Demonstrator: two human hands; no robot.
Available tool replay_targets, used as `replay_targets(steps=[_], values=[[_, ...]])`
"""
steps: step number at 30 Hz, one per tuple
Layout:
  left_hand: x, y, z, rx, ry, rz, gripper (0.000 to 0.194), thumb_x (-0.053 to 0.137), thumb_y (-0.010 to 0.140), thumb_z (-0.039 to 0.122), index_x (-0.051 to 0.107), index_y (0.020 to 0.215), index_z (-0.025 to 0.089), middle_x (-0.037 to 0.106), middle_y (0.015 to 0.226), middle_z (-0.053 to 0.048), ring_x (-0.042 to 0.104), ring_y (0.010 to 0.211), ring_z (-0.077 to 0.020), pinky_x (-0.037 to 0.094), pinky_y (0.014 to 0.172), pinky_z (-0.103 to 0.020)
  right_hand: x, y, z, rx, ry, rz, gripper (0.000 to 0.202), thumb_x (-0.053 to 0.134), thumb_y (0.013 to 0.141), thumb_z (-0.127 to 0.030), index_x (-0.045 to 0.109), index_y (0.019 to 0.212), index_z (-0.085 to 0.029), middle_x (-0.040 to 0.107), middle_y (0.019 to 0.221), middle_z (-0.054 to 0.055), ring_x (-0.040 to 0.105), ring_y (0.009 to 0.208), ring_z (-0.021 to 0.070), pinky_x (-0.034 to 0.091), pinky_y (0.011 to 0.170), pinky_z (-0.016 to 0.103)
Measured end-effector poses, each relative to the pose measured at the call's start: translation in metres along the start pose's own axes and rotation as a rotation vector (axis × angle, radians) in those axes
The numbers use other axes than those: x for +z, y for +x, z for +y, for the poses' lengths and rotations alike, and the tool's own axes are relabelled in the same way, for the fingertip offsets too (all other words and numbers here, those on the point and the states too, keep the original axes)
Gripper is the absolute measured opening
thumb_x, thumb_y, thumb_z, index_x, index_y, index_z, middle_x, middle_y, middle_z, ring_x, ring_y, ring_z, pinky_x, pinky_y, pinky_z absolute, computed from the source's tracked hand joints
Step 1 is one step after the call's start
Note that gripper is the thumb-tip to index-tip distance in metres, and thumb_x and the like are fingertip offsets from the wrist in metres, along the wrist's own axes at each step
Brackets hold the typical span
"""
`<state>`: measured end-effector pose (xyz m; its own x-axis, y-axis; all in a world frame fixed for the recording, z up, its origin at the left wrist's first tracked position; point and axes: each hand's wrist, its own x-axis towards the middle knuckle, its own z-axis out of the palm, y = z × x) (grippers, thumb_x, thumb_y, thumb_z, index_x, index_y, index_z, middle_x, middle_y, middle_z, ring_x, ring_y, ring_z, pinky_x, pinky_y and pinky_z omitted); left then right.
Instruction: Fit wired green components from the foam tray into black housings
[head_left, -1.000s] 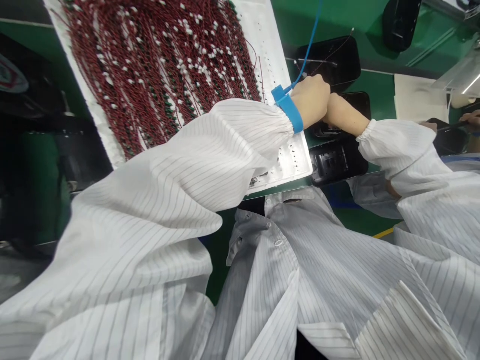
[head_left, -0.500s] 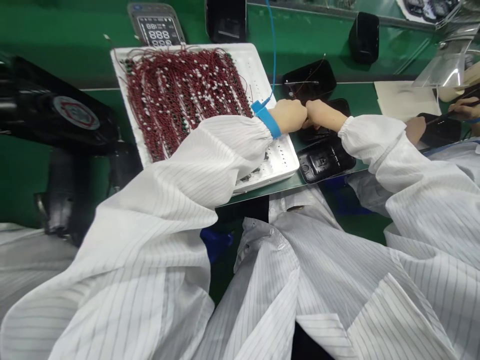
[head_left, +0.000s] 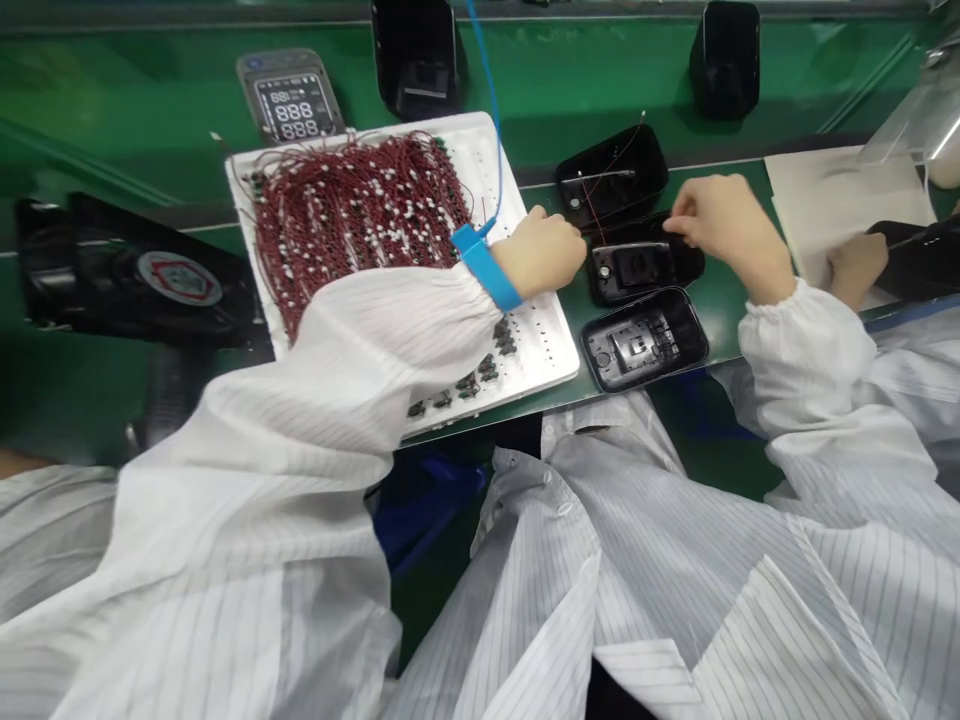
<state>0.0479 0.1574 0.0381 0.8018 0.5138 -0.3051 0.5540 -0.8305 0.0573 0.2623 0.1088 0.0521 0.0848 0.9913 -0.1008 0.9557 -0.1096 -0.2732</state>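
My left hand (head_left: 541, 252), with a blue wrist strap (head_left: 486, 266) on it, hovers at the right edge of a white foam tray (head_left: 544, 355). Its fingers are curled down, and their tips are hidden. Dark red wires (head_left: 367, 215) with white connectors cover much of the tray. My right hand (head_left: 731, 225) has thumb and fingertips pinched together by the far right end of the middle black housing (head_left: 630, 270); anything between them is too small to make out. A wire sticks up from this housing. The near black housing (head_left: 646, 340) lies open side up, showing its moulded inside.
Behind is another black housing (head_left: 615, 180) with a wire. Black cases (head_left: 726, 60) and a grey display unit (head_left: 292, 100) stand along the back. A black device with a red emblem (head_left: 178, 278) is at left. At right, a co-worker's hand (head_left: 859, 268) is beside cream paper (head_left: 844, 200).
My hands were together over the middle housing; now they are apart. The left has moved left towards the tray, the right has moved right. The view has shifted a little.
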Motion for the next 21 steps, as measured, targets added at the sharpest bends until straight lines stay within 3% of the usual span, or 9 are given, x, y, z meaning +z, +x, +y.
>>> replay_targets(steps=[2, 4, 7, 10, 13, 16, 18, 21], values=[[-0.009, -0.02, 0.004, -0.007, 0.168, -0.017, 0.041, 0.038, 0.09, -0.001, 0.074, 0.108, 0.008, 0.071, 0.119, -0.016, 0.063, 0.112, -0.0283, 0.044, 0.097, -0.041, -0.003, -0.017, 0.024, 0.056, 0.033, 0.103, 0.014, 0.073, 0.091, -0.026, 0.067, 0.082, -0.017, 0.069, 0.076, 0.006, 0.068, 0.087, 0.0232, 0.051, 0.093, 0.04], [-0.012, -0.042, 0.003, 0.014, 0.192, 0.031, 0.04, 0.036, 0.091, 0.0, 0.073, 0.101, 0.01, 0.071, 0.11, -0.013, 0.065, 0.107, -0.0273, 0.047, 0.095, -0.041, 0.007, -0.029, 0.049, 0.129, 0.098, 0.153, 0.023, 0.075, 0.092, -0.035, 0.066, 0.094, -0.014, 0.069, 0.084, 0.008, 0.066, 0.094, 0.0234, 0.049, 0.093, 0.038], [-0.002, -0.076, -0.006, 0.024, 0.125, 0.163, 0.039, 0.034, 0.098, 0.01, 0.072, 0.101, 0.015, 0.069, 0.099, -0.009, 0.067, 0.101, -0.0252, 0.051, 0.094, -0.041, 0.034, -0.034, 0.072, 0.206, 0.202, 0.14, 0.033, 0.08, 0.088, -0.04, 0.063, 0.1, -0.015, 0.067, 0.083, 0.005, 0.065, 0.091, 0.0235, 0.049, 0.088, 0.037], [0.015, -0.106, -0.02, 0.006, 0.02, 0.205, 0.041, 0.032, 0.103, 0.023, 0.072, 0.108, 0.016, 0.07, 0.105, -0.01, 0.069, 0.103, -0.0268, 0.055, 0.094, -0.043, 0.052, -0.033, 0.074, 0.199, 0.262, 0.153, 0.025, 0.074, 0.092, -0.037, 0.062, 0.1, -0.017, 0.066, 0.08, 0.003, 0.064, 0.085, 0.0227, 0.048, 0.085, 0.036], [0.029, -0.13, -0.029, 0.052, -0.092, 0.205, 0.047, 0.029, 0.107, 0.033, 0.073, 0.112, 0.015, 0.07, 0.122, -0.014, 0.069, 0.108, -0.028, 0.057, 0.096, -0.043, 0.046, -0.035, 0.069, 0.263, 0.234, 0.189, 0.019, 0.07, 0.095, -0.03, 0.063, 0.104, -0.014, 0.069, 0.086, 0.006, 0.063, 0.086, 0.0204, 0.045, 0.085, 0.034], [0.038, -0.151, -0.031, 0.049, -0.197, 0.294, 0.047, 0.032, 0.109, 0.039, 0.074, 0.113, 0.019, 0.071, 0.127, -0.012, 0.07, 0.11, -0.0264, 0.058, 0.097, -0.041, 0.03, -0.041, 0.076, 0.405, 0.134, 0.233, 0.026, 0.069, 0.096, -0.026, 0.066, 0.113, -0.007, 0.073, 0.098, 0.013, 0.064, 0.09, 0.0182, 0.042, 0.085, 0.034], [0.046, -0.162, -0.029, 0.022, -0.244, 0.353, 0.041, 0.038, 0.109, 0.04, 0.075, 0.113, 0.023, 0.072, 0.126, -0.009, 0.07, 0.111, -0.0255, 0.058, 0.097, -0.041, 0.022, -0.041, 0.094, 0.502, 0.055, 0.282, 0.033, 0.069, 0.096, -0.028, 0.067, 0.118, -0.003, 0.074, 0.104, 0.018, 0.065, 0.095, 0.0189, 0.041, 0.087, 0.035], [0.06, -0.167, -0.026, 0.042, -0.24, 0.397, 0.036, 0.041, 0.109, 0.037, 0.075, 0.113, 0.026, 0.074, 0.123, -0.008, 0.07, 0.112, -0.0255, 0.057, 0.095, -0.042, 0.021, -0.028, 0.14, 0.643, -0.063, 0.35, 0.043, 0.072, 0.093, -0.033, 0.069, 0.121, -0.001, 0.073, 0.114, 0.023, 0.066, 0.108, 0.024, 0.039, 0.088, 0.039]])
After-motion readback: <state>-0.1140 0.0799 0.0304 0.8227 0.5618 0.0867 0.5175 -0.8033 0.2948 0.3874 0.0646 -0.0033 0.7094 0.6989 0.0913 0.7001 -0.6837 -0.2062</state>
